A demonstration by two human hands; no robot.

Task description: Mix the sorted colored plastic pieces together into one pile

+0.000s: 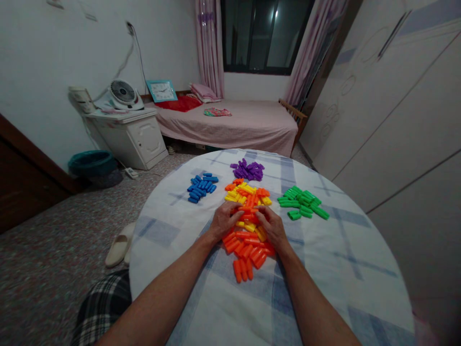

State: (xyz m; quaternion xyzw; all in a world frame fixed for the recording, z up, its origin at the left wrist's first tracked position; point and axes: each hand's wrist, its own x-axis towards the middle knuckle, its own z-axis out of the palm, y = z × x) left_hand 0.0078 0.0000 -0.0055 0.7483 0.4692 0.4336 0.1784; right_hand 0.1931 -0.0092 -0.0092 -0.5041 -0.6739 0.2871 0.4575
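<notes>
A round table (342, 269) with a pale blue-checked cloth holds piles of small plastic tubes. In the middle lies a mixed pile of orange, red and yellow tubes (248, 242). My left hand (224, 219) rests on its left side, fingers curled over the tubes. My right hand (272, 226) rests on its right side, fingers bent onto the tubes. Whether either hand grips a tube is hidden under the fingers. A blue pile (201, 186) lies to the far left, a purple pile (248, 170) at the back, a green pile (302, 202) to the right.
Beyond the table stand a pink-covered bed (230, 122), a white cabinet (133, 137) with a fan (123, 93) and a clock (161, 90). A teal basin (90, 162) and slippers (118, 245) are on the floor at left. White wardrobe doors (396, 120) fill the right side.
</notes>
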